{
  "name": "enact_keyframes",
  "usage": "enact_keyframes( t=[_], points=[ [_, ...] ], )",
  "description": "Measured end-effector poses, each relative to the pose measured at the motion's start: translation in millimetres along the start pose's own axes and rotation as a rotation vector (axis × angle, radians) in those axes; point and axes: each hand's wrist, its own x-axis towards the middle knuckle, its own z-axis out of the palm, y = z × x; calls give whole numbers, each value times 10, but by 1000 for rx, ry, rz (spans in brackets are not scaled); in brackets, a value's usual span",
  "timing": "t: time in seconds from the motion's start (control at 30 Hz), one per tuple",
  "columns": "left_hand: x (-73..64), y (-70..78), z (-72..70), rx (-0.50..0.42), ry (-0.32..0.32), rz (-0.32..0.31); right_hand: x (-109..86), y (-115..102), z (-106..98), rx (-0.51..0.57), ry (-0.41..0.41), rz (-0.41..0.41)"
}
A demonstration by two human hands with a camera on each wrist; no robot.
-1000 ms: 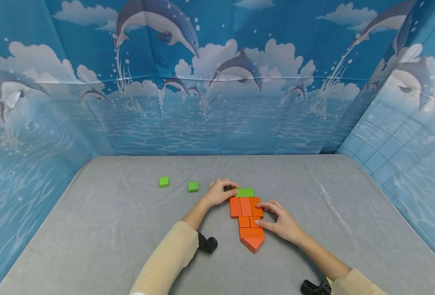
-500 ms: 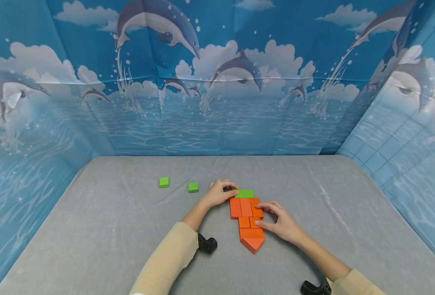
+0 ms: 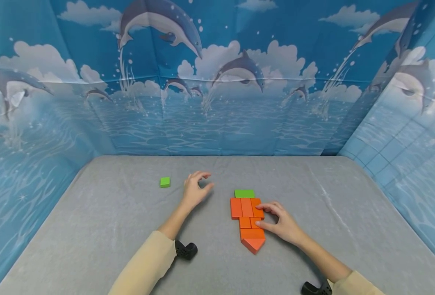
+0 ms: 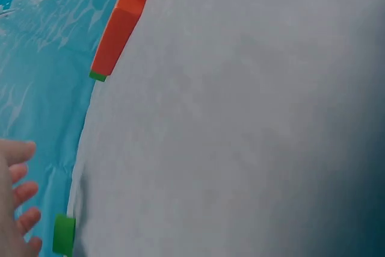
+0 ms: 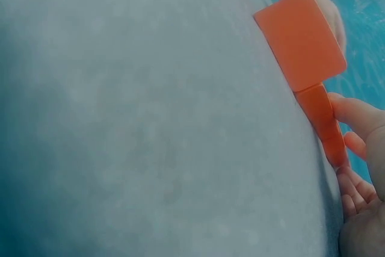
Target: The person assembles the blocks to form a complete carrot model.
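My left hand (image 3: 196, 190) hovers left of a block figure, thumb and fingers apart with nothing between them. In the left wrist view, a green block (image 4: 64, 234) lies near its fingertips. The figure lies flat: a green block (image 3: 244, 194) at the far end, several orange blocks (image 3: 246, 207) below, and an orange triangular block (image 3: 253, 244) at the near end. My right hand (image 3: 284, 223) rests at the figure's right side, fingertips touching its orange blocks. The right wrist view shows its thumb (image 5: 356, 115) against a small orange block (image 5: 317, 109).
One square green block (image 3: 165, 182) lies at the back left of the grey cloth-covered table (image 3: 103, 221). A blue dolphin-print curtain (image 3: 217, 123) stands along the back and sides. Black wrist devices (image 3: 186, 250) are worn on both forearms.
My left hand has left the green block at the figure's top and moved left. It now covers the spot where the second loose green block was seen. The right hand stays in place.
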Motion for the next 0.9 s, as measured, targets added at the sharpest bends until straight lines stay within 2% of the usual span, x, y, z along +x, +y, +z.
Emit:
enact_keyframes(
  t=[0.17, 0.43, 0.6, 0.9],
  points=[
    [-105, -102, -150, 64, 39, -43, -1, -12, -3, -6, 5, 3],
    [-227, -268, -304, 89, 26, -62, -1, -19, -2, -9, -1, 12],
    [-261, -299, -318, 149, 4, -98, -6, -15, -2, -7, 1, 5],
    [-263, -281, -267, 267, 4, -101, -5, 10, -6, -5, -7, 6]
  ],
)
